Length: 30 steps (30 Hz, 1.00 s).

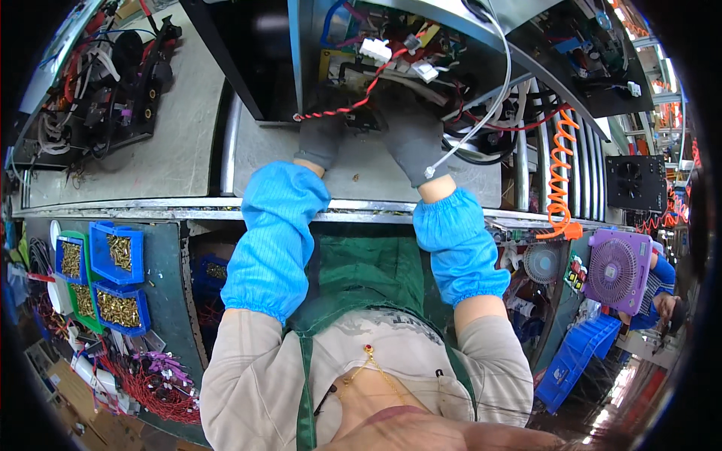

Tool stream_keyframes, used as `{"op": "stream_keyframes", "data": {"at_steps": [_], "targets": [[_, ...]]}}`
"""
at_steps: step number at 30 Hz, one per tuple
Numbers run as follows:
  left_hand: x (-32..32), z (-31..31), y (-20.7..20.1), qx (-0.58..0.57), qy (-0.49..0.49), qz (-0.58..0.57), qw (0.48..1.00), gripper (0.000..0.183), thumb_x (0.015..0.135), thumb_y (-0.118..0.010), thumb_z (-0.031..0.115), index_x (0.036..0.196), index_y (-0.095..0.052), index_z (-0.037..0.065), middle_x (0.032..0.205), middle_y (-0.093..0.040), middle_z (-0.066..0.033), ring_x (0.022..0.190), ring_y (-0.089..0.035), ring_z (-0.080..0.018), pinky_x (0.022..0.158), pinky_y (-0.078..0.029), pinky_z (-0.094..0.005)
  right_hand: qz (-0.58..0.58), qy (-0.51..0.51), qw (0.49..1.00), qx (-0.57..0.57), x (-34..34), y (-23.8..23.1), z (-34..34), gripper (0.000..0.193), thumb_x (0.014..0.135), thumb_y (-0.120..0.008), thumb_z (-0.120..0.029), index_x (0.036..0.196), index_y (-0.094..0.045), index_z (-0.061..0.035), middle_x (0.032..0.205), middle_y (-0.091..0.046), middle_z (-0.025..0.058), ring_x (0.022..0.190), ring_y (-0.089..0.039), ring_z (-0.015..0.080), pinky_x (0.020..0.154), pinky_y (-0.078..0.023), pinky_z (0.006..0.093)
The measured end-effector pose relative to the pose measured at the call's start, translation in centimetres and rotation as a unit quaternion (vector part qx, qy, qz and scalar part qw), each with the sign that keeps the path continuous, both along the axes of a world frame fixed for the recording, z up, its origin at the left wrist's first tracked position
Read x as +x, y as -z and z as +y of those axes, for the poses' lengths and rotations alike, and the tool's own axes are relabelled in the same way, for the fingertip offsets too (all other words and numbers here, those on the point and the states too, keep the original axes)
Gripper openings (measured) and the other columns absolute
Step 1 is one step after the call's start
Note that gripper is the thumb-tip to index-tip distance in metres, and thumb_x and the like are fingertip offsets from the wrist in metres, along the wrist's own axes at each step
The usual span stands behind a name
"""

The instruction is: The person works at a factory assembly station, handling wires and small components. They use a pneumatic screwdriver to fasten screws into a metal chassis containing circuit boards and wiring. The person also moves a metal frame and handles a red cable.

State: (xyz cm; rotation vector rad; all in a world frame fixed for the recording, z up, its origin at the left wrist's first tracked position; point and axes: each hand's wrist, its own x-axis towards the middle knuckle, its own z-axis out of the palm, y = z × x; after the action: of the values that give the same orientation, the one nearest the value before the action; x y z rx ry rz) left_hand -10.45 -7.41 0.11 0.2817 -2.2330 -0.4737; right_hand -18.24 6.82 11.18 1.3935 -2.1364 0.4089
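Observation:
Both my hands wear dark gloves and reach into the lower part of an open metal cabinet [298,52] full of wiring. My left hand [323,135] is just inside the cabinet's left edge, below a twisted red-and-black wire [368,92]. My right hand [412,137] lies to the right of it, under white plug connectors [376,50] and loose leads. The fingers of both hands are lost in shadow and blur, so any grip is hidden. A white cable [502,83] hangs from above, its plug end by my right wrist.
Another wired assembly [113,90] lies on the left bench. Blue bins [119,308] of brass fasteners and red wire bundles [158,391] sit lower left. Rollers [544,165], an orange coiled hose [560,173], a purple fan [617,270] and another person [663,297] are at right.

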Motion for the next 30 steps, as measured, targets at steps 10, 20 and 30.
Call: {"op": "stream_keyframes", "data": {"at_steps": [10,20,30], "targets": [[-0.7,0.6,-1.8,0.067,-0.06,-0.171,0.981,0.02,0.074,-0.058,0.019,0.091,-0.065,0.011,0.084,-0.065,-0.0106,0.076,-0.062,-0.0284,0.064,-0.049,-0.0383,0.017,0.019,0.999,0.035,0.1,-1.6,-2.0,0.018,0.081,-0.053,-0.022,0.094,-0.061,-0.0123,0.083,-0.061,0.0092,0.075,-0.061,0.0263,0.059,-0.049,0.0396],[-1.2,0.6,-2.4,0.021,-0.087,-0.15,0.985,0.012,0.075,-0.055,0.013,0.081,-0.063,0.007,0.083,-0.064,-0.0133,0.073,-0.062,-0.03,0.063,-0.049,-0.041,-0.034,0.083,0.995,0.043,0.5,-1.6,-1.3,0.02,0.082,-0.056,-0.03,0.09,-0.059,-0.0119,0.076,-0.061,0.0117,0.062,-0.061,0.0308,0.051,-0.049,0.0425],[-1.2,0.9,-3.0,0.061,-0.075,-0.094,0.991,0.013,0.078,-0.054,0.016,0.081,-0.063,0.008,0.083,-0.063,-0.0131,0.074,-0.063,-0.0308,0.062,-0.049,-0.0418,-0.122,-0.091,0.988,0.006,4.6,-4.1,3.1,0.022,0.076,-0.062,-0.016,0.097,-0.06,-0.0123,0.087,-0.062,0.0109,0.073,-0.062,0.0312,0.06,-0.05,0.0394]]}}
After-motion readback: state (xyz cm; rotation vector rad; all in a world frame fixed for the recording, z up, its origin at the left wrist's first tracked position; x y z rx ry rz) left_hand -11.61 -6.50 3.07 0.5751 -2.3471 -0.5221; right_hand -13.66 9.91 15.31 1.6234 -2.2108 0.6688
